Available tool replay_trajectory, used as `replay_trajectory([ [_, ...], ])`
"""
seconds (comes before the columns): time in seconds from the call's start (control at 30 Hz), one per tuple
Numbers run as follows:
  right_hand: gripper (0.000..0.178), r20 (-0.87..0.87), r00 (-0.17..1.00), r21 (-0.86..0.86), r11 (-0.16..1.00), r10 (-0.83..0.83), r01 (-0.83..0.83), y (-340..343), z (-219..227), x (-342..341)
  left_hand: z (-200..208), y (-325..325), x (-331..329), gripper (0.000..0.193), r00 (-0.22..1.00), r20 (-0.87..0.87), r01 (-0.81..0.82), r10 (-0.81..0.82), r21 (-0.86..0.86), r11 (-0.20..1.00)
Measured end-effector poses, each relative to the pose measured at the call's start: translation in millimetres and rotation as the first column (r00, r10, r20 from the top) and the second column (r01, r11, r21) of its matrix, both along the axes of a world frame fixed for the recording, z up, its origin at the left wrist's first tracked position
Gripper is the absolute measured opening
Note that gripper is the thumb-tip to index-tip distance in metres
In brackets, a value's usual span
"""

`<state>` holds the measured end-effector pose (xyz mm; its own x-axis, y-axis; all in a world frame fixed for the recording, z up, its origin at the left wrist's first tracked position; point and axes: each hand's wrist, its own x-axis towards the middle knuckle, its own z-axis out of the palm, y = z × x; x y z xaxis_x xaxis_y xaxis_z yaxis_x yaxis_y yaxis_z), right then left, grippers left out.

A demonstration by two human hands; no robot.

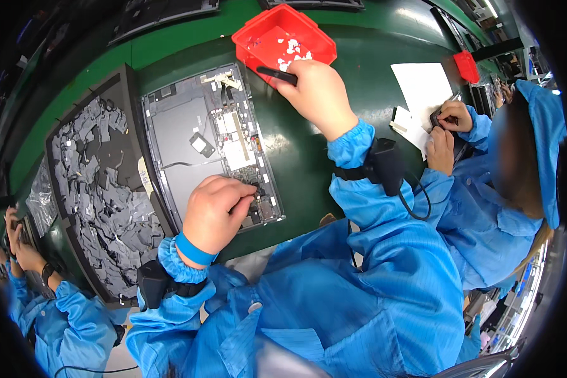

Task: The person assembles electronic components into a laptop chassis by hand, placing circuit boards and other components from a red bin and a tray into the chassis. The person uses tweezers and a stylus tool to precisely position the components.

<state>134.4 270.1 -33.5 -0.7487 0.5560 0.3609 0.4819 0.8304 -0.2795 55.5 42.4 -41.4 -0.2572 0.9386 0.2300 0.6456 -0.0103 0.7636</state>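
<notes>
My right hand (320,94) is closed round a slim black hand tool (277,75), whose exact kind I cannot make out. It is at the near edge of a red plastic bin (246,39) with small white pieces (293,47) inside. Below and to the left, an opened laptop chassis (186,120) lies on the bench, its circuit board (236,142) exposed. My left hand (213,211) rests over the chassis's lower part, thumb and forefinger pinched together at the board. Whatever they hold, if anything, is hidden.
Left of the chassis stands a dark tray (130,107) heaped with grey cut pieces (107,195). White paper sheets (422,85) lie to the right on the green bench (296,157). A co-worker (485,201) in blue sits at the right; another person's hands (28,252) show at far left.
</notes>
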Motion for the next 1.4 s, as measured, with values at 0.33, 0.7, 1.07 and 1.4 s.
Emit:
replay_trajectory([
  [0.33, 0.027, -0.181, 0.967, 0.051, 0.98, -0.178, 0.19, -11.9, -6.6, -22.6, 3.3, -2.2, 5.5, 0.02, 0.93, -0.367, 0.034, 0.009, 0.111, 0.993],
  [0.7, 0.012, -0.663, 0.739, -0.747, 0.173, -0.121, -0.642, -100.7, -25.2, 83.9, 8.4, -5.2, 8.7, 0.019, 0.945, -0.326, 0.015, 0.008, 0.067, 0.998],
  [1.07, 0.017, -0.668, 0.744, -0.701, 0.351, -0.017, -0.621, -108.7, -44.4, 80.1, 7.7, -2.3, 8.3, 0.019, 0.949, -0.315, 0.0, 0.015, 0.049, 0.999],
  [1.4, 0.022, -0.698, 0.695, -0.403, 0.709, 0.171, -0.578, -117.8, -50.5, 75.8, 2.3, -9.2, 22.4, 0.023, 0.876, -0.478, 0.057, -0.06, -0.02, 0.998],
])
